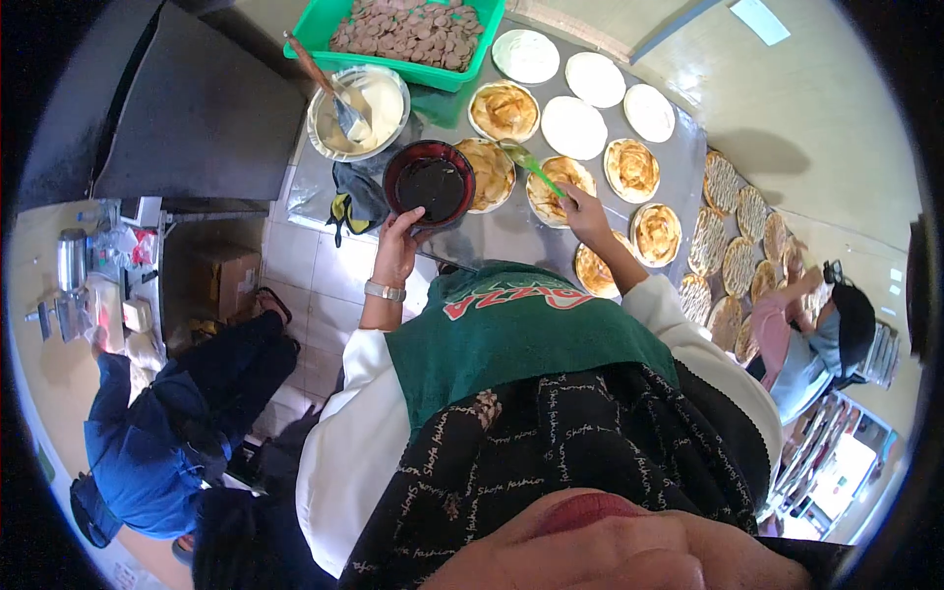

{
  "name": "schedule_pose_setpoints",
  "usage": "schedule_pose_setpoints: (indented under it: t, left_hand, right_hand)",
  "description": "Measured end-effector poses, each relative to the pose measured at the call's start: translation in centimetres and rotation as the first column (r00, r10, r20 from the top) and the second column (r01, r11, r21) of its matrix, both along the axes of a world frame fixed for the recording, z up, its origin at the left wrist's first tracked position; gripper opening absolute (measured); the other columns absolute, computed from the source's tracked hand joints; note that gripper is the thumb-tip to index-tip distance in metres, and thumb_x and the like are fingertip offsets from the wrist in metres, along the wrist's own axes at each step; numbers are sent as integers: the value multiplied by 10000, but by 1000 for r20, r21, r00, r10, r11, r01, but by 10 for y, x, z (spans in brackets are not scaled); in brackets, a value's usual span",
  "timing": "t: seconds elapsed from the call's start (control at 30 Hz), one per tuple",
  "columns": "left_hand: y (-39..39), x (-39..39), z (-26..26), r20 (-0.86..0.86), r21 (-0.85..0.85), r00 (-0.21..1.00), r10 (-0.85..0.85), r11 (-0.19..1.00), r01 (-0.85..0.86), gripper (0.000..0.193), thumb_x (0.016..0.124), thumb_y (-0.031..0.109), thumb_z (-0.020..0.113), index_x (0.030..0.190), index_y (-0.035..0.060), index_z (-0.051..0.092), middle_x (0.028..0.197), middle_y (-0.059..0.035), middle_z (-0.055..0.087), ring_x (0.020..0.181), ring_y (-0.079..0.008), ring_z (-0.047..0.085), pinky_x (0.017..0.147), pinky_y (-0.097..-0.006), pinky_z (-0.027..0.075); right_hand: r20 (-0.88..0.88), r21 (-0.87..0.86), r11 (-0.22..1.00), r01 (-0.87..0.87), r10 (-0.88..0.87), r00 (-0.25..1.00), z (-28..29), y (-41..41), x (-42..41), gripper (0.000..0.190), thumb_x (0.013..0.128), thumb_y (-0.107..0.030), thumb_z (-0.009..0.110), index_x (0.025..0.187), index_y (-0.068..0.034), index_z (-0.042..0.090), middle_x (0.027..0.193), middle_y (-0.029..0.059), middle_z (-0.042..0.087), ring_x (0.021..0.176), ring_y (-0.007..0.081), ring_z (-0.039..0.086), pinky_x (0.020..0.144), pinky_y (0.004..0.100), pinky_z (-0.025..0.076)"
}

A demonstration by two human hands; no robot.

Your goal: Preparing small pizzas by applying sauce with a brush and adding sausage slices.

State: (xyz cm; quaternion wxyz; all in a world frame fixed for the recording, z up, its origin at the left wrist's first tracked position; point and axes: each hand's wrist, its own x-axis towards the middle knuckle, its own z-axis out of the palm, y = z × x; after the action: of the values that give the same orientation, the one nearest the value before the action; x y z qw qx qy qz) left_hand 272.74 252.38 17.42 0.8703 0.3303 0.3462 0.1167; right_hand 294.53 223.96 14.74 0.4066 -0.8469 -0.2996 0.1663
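My left hand grips the near rim of a dark red bowl with dark liquid in it, thumb over the edge. The bowl is by the table's near left side. My right hand holds a green spoon, its head over the gap between cream-coated flat rounds. Below the spoon lies a brown-swirled round, and another swirled round sits beside the bowl. Several more carry brown swirls, like the one at right. Farther back, several plain white-coated rounds show no swirls.
A metal bowl of cream holds a wooden-handled spatula. Behind it stands a green crate of brown discs. A dark cloth lies beside the red bowl. Striped rounds cover the right surface near one co-worker; another is at left.
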Motion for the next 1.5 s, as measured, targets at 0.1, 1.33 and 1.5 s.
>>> schedule_pose_setpoints:
  t: [0.1, 1.33, 1.5]
  left_hand:
    - [2, 22, 6, -41, 49, 996, -77, 996, 79, 369, 820, 125, 714, 1149, 27, 579, 1072, -69, 660, 978, -202, 640, 844, -402, 527]
    - [16, 129, -9, -52, 7, 929, -368, 930, 368, 380, 852, 152, 696, 1184, 15, 572, 1158, -83, 634, 1048, -195, 607, 895, -356, 509]
    - [6, 133, -4, -23, -32, 940, -339, 940, 339, 380, 833, 101, 706, 1168, -5, 559, 1114, -108, 640, 1020, -212, 628, 879, -366, 526]
  right_hand:
    - [-21, 47, 999, 27, -26, 999, 47, 13, -22, 364, 901, -118, 503, 1261, -116, 557, 834, 188, 619, 765, 353, 629, 680, 464, 500]
    - [517, -515, 748, 417, -117, 848, 1, -102, 56, 424, 914, -161, 539, 1321, -281, 545, 889, 67, 591, 766, 290, 644, 632, 436, 532]
    - [456, -382, 883, 273, -77, 887, -31, -42, 82, 520, 858, -79, 523, 1337, -281, 514, 998, 100, 608, 773, 317, 654, 645, 437, 546]
